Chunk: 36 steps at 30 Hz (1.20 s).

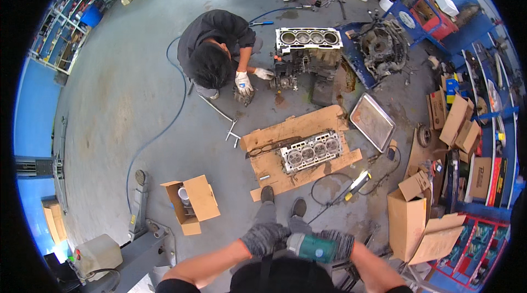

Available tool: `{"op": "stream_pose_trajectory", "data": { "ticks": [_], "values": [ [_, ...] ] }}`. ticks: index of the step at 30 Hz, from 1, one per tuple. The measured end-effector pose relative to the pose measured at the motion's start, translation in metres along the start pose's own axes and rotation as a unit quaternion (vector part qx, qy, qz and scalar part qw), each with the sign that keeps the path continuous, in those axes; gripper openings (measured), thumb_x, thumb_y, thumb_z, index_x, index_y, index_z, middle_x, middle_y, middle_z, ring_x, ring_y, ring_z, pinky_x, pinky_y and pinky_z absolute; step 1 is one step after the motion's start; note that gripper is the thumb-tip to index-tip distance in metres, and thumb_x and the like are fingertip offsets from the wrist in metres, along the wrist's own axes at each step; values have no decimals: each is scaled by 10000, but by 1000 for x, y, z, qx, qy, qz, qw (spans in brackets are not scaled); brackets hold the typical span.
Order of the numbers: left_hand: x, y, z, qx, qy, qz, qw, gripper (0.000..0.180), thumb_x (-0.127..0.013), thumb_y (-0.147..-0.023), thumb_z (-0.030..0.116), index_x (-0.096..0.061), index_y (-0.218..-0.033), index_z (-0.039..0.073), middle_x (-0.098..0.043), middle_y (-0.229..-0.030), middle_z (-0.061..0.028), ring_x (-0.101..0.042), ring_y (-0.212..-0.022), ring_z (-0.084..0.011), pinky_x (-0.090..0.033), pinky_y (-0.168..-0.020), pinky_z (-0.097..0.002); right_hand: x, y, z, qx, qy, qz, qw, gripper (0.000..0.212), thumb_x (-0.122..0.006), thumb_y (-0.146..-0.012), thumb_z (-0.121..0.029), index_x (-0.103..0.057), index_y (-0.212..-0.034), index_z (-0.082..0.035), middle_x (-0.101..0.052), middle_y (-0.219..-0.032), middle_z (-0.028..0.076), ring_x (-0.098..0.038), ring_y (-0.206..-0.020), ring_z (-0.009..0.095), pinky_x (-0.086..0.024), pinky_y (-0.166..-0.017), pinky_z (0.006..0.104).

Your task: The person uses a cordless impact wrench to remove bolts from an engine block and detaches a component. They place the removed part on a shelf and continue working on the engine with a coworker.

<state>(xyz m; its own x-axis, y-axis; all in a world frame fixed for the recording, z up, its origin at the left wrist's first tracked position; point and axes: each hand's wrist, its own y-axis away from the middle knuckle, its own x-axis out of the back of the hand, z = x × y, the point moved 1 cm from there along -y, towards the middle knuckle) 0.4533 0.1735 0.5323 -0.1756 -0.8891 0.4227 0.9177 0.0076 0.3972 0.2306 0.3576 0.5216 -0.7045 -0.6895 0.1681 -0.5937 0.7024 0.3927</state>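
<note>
I hold a green power tool (314,247) with a rounded body close in front of my waist. My left hand (265,239), in a dark grey knit glove, is closed at the tool's left end. My right hand (340,242), gloved alike, wraps round its right end. Beyond my shoes, a metal cylinder head (311,152) lies on flattened cardboard (269,175), its round chambers facing up. A dark, thin gasket (262,152) is beside it on the left, and a small metal cylinder (264,177) sits nearer to me.
A co-worker (211,57) in white gloves crouches beside an engine block (308,40). Right of the cardboard are a metal tray (373,121) and a work light (358,184) with its cable. An open box (200,199) stands left of my feet; a blue hose (155,138) crosses the floor.
</note>
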Motion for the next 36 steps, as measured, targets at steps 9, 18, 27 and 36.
{"op": "stream_pose_trajectory", "data": {
  "ticks": [9, 18, 27, 36],
  "values": [
    [109, 39, 108, -74, -139, 171, 973, 309, -731, -807, 341, -653, -1004, 117, -663, -932, -120, -656, -917, -340, -524, -755, -425, 67, 45, -160, 158, 195, 158, 955, 507, -553, -984, -135, -445, -1470, -39, -487, -1497, 92, -492, -1351, 216, -347, -1170, 364],
    [135, 53, 203, -123, -246, 256, 927, 287, -734, -733, 370, -675, -848, 113, -651, -786, -114, -656, -790, -349, -516, -665, -456, 56, 100, -184, 51, -334, 202, 919, 479, -554, -966, -73, -488, -1441, -61, -536, -1450, 96, -545, -1302, 220, -427, -1106, 364],
    [94, 50, 266, -77, -247, 275, 926, 259, -703, -776, 336, -718, -923, 123, -682, -831, -140, -668, -803, -359, -529, -679, -442, 56, 153, -210, 176, 411, 225, 866, 391, -617, -931, -86, -609, -1322, -78, -632, -1325, 101, -628, -1192, 246, -484, -1047, 387],
    [68, 14, 275, -100, -276, 305, 906, 249, -712, -788, 314, -723, -939, 116, -686, -831, -123, -661, -779, -350, -528, -672, -431, 51, 218, -209, 170, 310, 227, 907, 426, -701, -882, -123, -625, -1301, -97, -626, -1322, 125, -644, -1156, 255, -512, -1006, 378]
  ]
}}
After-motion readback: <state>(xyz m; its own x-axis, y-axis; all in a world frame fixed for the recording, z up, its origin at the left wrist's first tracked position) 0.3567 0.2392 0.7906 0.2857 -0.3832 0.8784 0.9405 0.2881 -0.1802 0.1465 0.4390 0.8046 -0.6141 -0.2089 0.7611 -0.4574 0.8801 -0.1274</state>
